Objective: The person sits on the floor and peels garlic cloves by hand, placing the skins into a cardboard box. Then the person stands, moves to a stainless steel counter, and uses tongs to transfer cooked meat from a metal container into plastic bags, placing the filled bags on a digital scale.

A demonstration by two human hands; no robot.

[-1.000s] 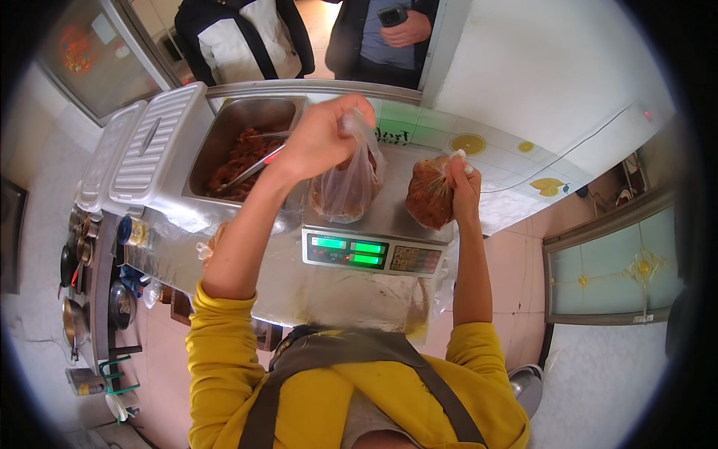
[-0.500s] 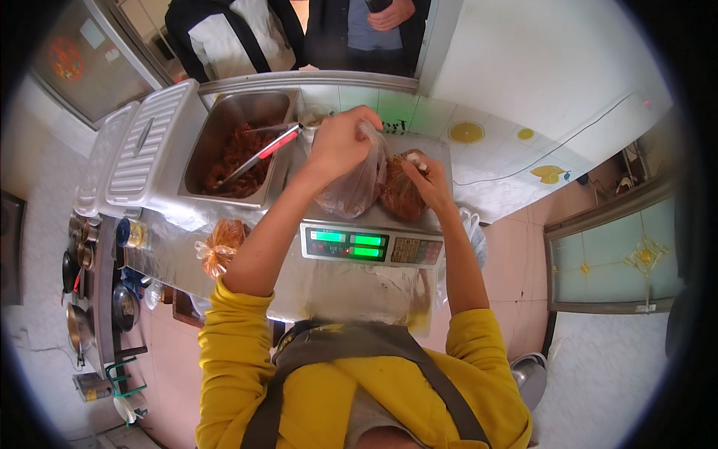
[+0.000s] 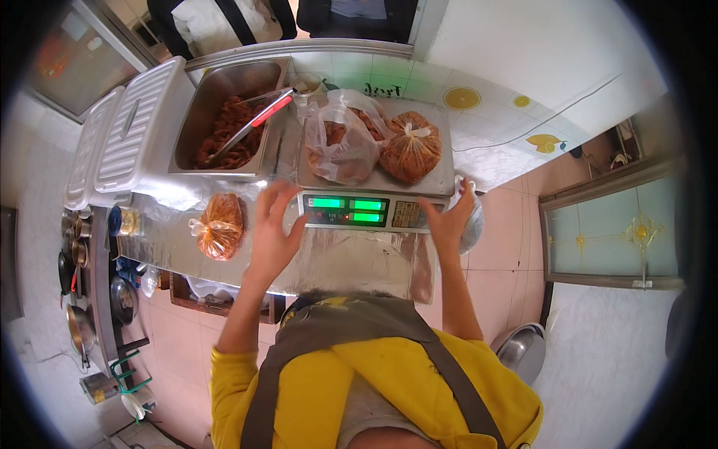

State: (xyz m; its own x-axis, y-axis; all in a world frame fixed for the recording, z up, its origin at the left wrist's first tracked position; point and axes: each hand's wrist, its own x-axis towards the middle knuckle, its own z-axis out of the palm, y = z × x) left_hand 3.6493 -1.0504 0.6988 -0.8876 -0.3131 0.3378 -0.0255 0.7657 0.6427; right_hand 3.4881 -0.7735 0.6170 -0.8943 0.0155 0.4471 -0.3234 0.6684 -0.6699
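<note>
My left hand (image 3: pixel 275 233) is open with fingers spread, at the left end of a digital scale's lit display panel (image 3: pixel 345 209). On the other side my right hand (image 3: pixel 449 217) is also open and holds nothing, by the keypad's right end. On the scale's metal plate (image 3: pixel 299 170) stand a white plastic carrier bag (image 3: pixel 345 150) with reddish-brown food inside and, touching it on the right, a knotted clear bag of the same-looking food (image 3: pixel 411 153). Left of my left hand, another knotted clear bag of food (image 3: pixel 222 224) lies on the counter.
A steel pan (image 3: pixel 179 150) of reddish food stands at the back left with red-handled tongs (image 3: pixel 262 118) in it. White lidded bins (image 3: pixel 138 123) are beside it. Two people (image 3: pixel 224 30) stand behind the window ledge. A steel basin (image 3: pixel 523 352) sits low at the right.
Both hands have let go of the bags on the scale and drawn back toward me, opening. The carrier bag has slumped and the knotted bag stands by itself.
</note>
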